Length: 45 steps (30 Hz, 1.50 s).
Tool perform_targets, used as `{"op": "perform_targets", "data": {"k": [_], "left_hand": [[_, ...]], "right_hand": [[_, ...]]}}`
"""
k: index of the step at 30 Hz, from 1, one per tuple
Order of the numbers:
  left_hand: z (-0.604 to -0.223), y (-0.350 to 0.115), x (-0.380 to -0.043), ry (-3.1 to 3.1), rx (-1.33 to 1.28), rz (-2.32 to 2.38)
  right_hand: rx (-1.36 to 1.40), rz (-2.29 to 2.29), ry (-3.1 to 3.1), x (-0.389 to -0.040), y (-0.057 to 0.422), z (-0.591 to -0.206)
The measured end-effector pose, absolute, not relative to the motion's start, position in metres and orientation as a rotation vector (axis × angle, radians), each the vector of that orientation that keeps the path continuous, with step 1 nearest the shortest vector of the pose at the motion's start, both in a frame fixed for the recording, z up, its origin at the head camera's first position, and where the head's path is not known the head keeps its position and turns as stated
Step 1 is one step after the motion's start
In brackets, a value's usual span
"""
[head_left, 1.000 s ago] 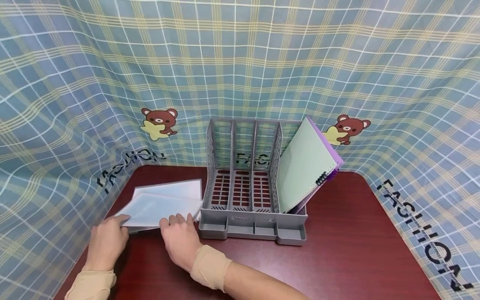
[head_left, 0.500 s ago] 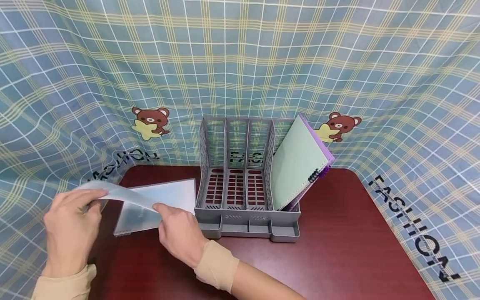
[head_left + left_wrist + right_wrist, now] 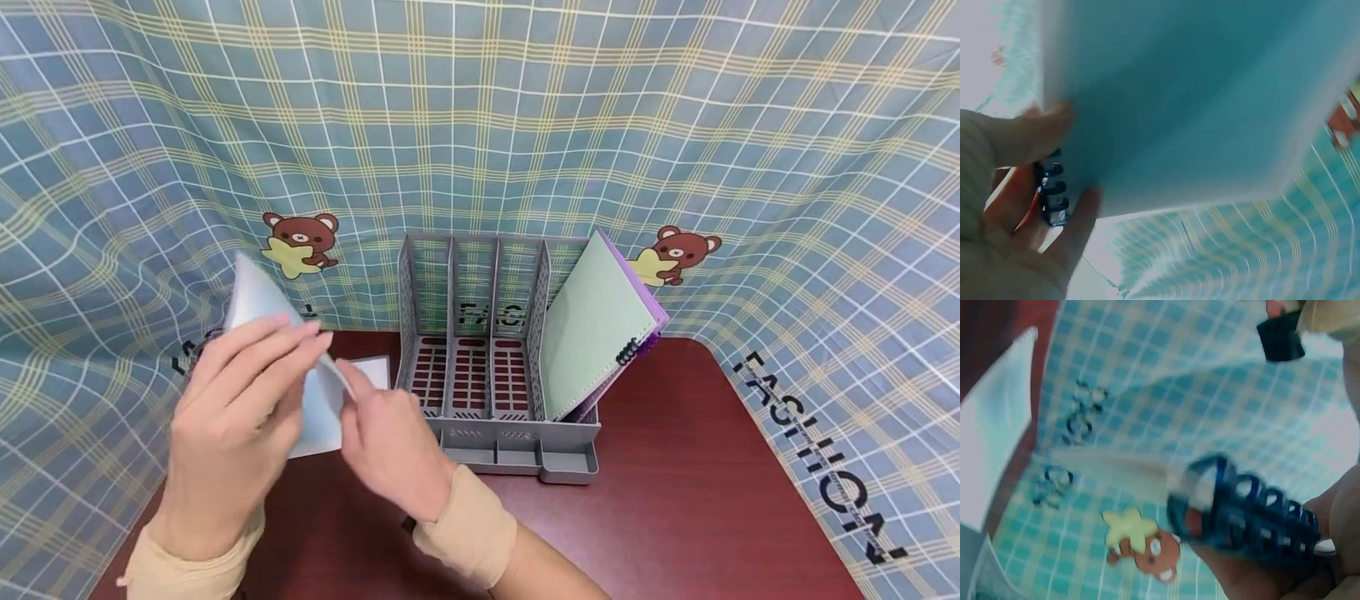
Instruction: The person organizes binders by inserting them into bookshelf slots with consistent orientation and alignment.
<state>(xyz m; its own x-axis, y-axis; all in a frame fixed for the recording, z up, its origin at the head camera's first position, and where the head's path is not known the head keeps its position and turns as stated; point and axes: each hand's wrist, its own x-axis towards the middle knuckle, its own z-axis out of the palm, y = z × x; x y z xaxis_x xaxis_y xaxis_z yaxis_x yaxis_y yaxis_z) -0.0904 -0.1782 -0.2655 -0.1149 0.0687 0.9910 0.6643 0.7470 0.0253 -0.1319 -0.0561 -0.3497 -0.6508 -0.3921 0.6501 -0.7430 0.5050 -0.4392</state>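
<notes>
A spiral notebook [image 3: 251, 292] hangs in the air, tilted up, between the person's two hands. The left hand [image 3: 240, 417] grips it at the bound edge, thumb on one face and fingers on the other, the dark blue coil [image 3: 1244, 515] between them. The right hand [image 3: 397, 446] pinches that same edge, its fingers against the coil; blur hides their exact placing. Its pale cover rises beyond the left fingertips. Just past the right index fingertip, the corner of another pale booklet [image 3: 375, 372] shows flat on the dark red table [image 3: 712, 467]. To the right of the right fingers stands a grey file organizer [image 3: 487, 430]. In its compartment farthest from those fingers, a green spiral notebook [image 3: 592, 333] leans outward, a purple one [image 3: 645, 287] behind it. Beyond all the fingers hangs a plaid curtain [image 3: 480, 108] with printed bears [image 3: 303, 237].
</notes>
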Motion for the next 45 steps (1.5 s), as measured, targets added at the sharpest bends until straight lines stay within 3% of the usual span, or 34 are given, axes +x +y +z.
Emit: {"op": "perform_targets", "data": {"k": [7,11,22,34,45], "left_hand": [[-0.256,-0.157,-0.093,-1.469,-0.359,-0.768],[-0.261,-0.161,-0.096,-1.636,-0.208,-0.844],[-0.336,-0.19,-0.16,-2.172,-0.017,-0.953],[-0.417,-0.159,-0.207,-2.853,0.015,-1.042],[-0.444,-0.143,-0.219,-2.913,0.062,-1.11]], "right_hand": [[0.766,1.427,-2.107,-0.149,-0.015,-0.346],[0.569,1.432,-2.003,-0.157,0.015,-0.336],[0.036,1.194,-1.954,-0.168,0.08,-0.341],[-0.167,1.249,-1.985,-0.206,0.089,-0.399],[-0.197,1.202,-2.018,-0.23,0.08,-0.438]]}}
